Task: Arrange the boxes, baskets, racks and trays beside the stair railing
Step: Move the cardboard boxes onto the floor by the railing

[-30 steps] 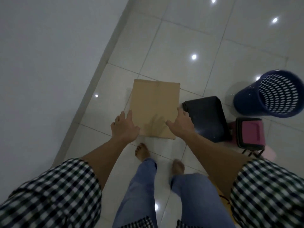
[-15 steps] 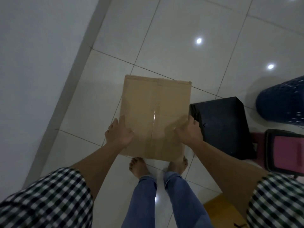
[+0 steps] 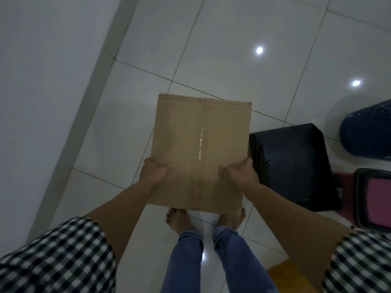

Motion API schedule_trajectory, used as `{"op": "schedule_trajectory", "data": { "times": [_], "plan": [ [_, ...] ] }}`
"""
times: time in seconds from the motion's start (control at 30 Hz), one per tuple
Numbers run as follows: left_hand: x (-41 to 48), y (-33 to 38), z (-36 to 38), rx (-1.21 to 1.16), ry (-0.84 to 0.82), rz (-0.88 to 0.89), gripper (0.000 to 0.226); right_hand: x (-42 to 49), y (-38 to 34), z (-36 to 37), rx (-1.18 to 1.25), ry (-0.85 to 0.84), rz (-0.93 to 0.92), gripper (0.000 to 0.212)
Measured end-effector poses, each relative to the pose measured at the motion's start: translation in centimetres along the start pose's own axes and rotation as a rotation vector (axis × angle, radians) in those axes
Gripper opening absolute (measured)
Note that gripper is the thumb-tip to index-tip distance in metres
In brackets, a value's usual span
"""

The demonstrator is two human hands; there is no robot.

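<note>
While left hand and right hand grip cardboard box edges, fingers curl round, tips hidden.

There is one cardboard box, one black box, one blue basket and one pink object. Two hands show, the left hand and the right hand, along with two bare feet.

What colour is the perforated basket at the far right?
Dark blue. The perforated basket shows in the head view, cut off by the right edge.
</note>
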State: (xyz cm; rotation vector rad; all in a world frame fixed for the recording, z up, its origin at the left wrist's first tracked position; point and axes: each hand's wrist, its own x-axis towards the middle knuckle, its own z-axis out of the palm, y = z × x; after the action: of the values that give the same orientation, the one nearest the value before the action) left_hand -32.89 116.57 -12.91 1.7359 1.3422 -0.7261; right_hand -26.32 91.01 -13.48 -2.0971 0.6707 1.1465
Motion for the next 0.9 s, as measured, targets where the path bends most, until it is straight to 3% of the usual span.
{"op": "schedule_trajectory", "data": {
  "times": [0.27, 0.6, 0.77, 0.9],
  "plan": [
    [-5.8, 0.9, -2.6, -0.085, -0.031, 0.072, 0.080, -5.1, -2.2, -4.1, 0.052, 0.009, -0.083, 0.087],
    [-22.5, 5.4, -10.0, 0.040, 0.038, 0.449, 0.077, -21.0, -5.2, -14.4, 0.018, 0.178, -0.216, 0.087],
    [-30.1, 9.5, -13.4, 0.130, 0.043, 0.624, 0.107, -28.9, -6.6, -19.3, 0.069, 0.283, -0.304, 0.103],
    [-34.1, 12.1, -14.8, 0.203, 0.020, 0.709, 0.114, -33.3, -7.0, -22.6, 0.154, 0.354, -0.369, 0.092]
  ]
}}
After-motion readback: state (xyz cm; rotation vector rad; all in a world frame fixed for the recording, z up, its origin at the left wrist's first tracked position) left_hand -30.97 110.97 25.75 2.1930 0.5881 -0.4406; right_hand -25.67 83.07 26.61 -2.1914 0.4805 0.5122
